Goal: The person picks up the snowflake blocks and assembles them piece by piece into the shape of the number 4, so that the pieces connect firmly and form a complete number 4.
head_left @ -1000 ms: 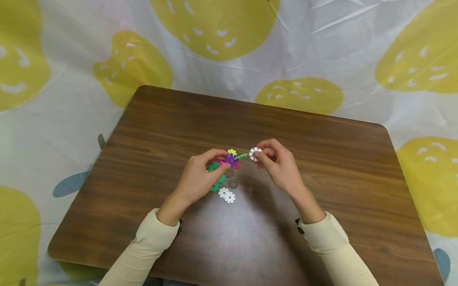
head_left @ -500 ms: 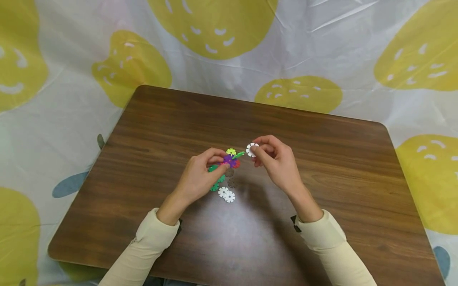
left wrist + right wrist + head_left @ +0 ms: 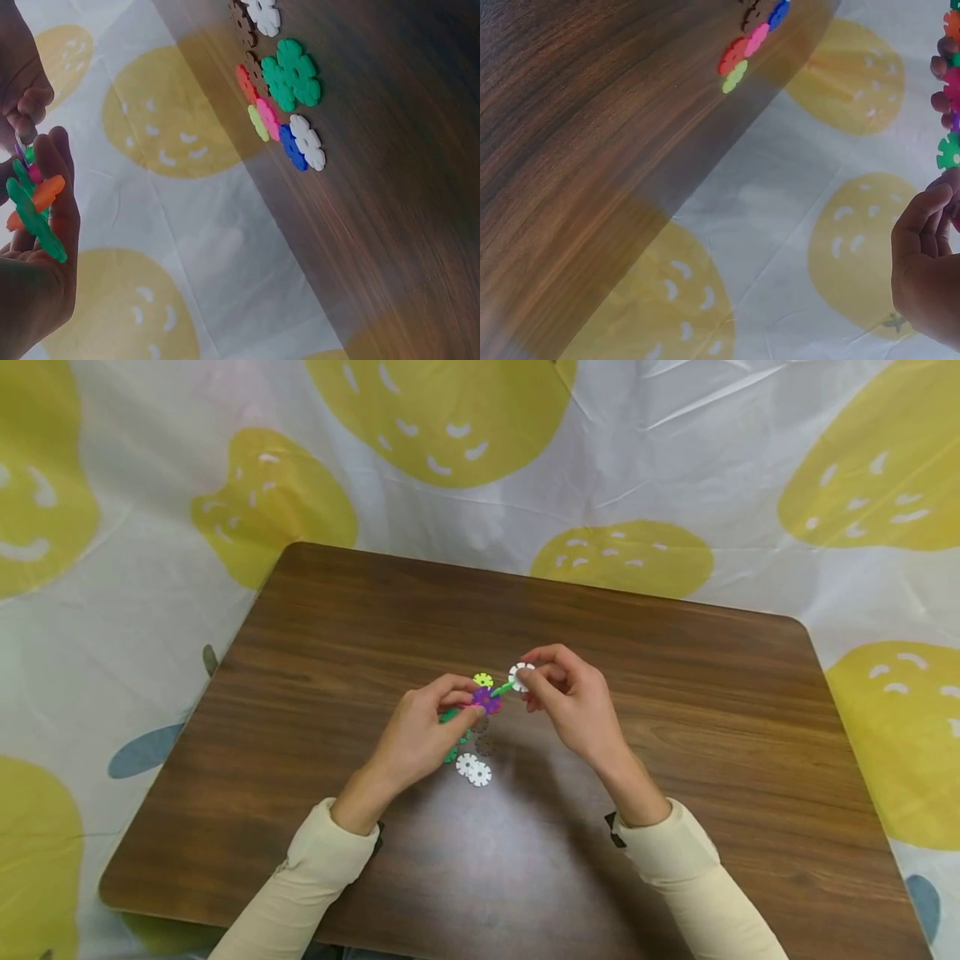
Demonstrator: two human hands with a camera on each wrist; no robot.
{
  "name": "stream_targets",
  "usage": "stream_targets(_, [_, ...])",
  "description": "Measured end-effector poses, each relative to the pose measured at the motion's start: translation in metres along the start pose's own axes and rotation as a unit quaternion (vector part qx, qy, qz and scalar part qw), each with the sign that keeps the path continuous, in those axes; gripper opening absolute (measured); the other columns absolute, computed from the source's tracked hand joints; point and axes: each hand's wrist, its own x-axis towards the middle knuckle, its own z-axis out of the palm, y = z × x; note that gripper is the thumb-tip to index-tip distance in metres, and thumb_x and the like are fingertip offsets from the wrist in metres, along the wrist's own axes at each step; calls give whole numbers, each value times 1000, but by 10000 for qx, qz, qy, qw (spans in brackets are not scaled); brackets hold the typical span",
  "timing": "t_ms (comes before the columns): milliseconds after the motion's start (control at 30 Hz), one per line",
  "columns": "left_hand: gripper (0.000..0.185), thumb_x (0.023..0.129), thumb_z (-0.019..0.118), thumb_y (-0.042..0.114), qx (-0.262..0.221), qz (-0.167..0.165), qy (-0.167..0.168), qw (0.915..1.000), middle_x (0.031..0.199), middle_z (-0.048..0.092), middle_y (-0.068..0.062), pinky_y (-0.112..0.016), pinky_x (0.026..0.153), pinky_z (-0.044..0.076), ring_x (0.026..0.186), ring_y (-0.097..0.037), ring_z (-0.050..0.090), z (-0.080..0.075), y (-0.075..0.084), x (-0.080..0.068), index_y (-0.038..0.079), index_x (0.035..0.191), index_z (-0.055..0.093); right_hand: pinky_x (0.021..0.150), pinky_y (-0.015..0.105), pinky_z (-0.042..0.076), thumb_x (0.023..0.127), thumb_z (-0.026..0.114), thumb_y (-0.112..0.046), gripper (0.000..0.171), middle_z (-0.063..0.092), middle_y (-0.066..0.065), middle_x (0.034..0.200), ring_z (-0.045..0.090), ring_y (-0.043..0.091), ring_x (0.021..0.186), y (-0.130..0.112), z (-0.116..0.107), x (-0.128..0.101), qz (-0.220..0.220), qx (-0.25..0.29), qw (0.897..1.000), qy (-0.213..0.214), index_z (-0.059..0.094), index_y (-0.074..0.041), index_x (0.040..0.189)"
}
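Head view: the left hand (image 3: 420, 735) holds a cluster (image 3: 483, 696) of joined plastic discs above the desk (image 3: 675, 710), fingers curled round its near side. The right hand (image 3: 573, 702) pinches a white disc (image 3: 519, 677) between thumb and forefinger, and the disc's edge meets a green disc that sticks out from the cluster toward the right fingers. Just below the left fingers, loose discs (image 3: 474, 770) lie flat on the desk: two white ones touching, brown ones just beyond them, green ones partly hidden under the hand. A cloth (image 3: 150, 568) with yellow shapes lies under and around the desk.

Left wrist view: the left hand (image 3: 34, 247) fills the lower left corner, its fingers (image 3: 60, 187) curled round the cluster (image 3: 34, 206), of which green, orange and pink discs show. Well apart from the fingers, the loose discs (image 3: 289, 75) lie on the desk (image 3: 405, 225) near its edge: green, red, pink, yellow, blue, white and brown, many touching. The cloth (image 3: 195, 247) runs behind.

Right wrist view: the right hand (image 3: 930, 277) sits at the lower right, fingers curled; the white disc cannot be made out here. Just above the fingers, the cluster (image 3: 950, 112) shows at the frame's right edge, with the left hand's fingertips on it. Far from the fingers, loose discs (image 3: 746, 49) lie at the edge of the desk (image 3: 592, 150), over the cloth (image 3: 780, 247).
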Motion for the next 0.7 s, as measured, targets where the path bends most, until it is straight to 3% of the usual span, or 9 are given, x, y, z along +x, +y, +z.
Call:
stream_targets(233, [23, 85, 64, 22, -101, 364, 111, 9992, 92, 72, 0, -21, 63, 51, 76, -5, 66, 4, 2, 1, 13, 106, 61, 53, 26, 53, 88, 60, -14, 16, 65, 16, 69, 62, 29, 59, -6, 2, 1, -19, 7, 9998, 187, 59, -2, 99])
stream_targets(400, [22, 85, 64, 20, -215, 459, 151, 9986, 90, 72, -1, -20, 58, 50, 74, -9, 67, 6, -1, 1, 13, 106, 61, 51, 24, 51, 88, 59, -13, 16, 66, 19, 70, 62, 31, 59, -9, 2, 1, -79, -101, 9998, 153, 60, -1, 99])
stream_targets(567, [26, 86, 64, 19, -695, 136, -98, 9974, 88, 70, -5, -26, 59, 54, 73, -17, 68, 6, 1, 5, 12, 110, 58, 52, 28, 51, 91, 56, -17, 17, 65, 14, 68, 61, 27, 58, -10, 2, 5, -77, -131, 9999, 40, 61, -6, 103])
stream_targets(700, [31, 86, 63, 17, -1226, -282, -241, 9918, 91, 69, -13, -30, 60, 56, 72, -18, 68, 1, 4, 8, 11, 115, 57, 56, 35, 54, 95, 49, -22, 23, 64, 18, 73, 62, 31, 62, -6, 1, 12, 6, 183, 9997, -154, 60, -8, 108])
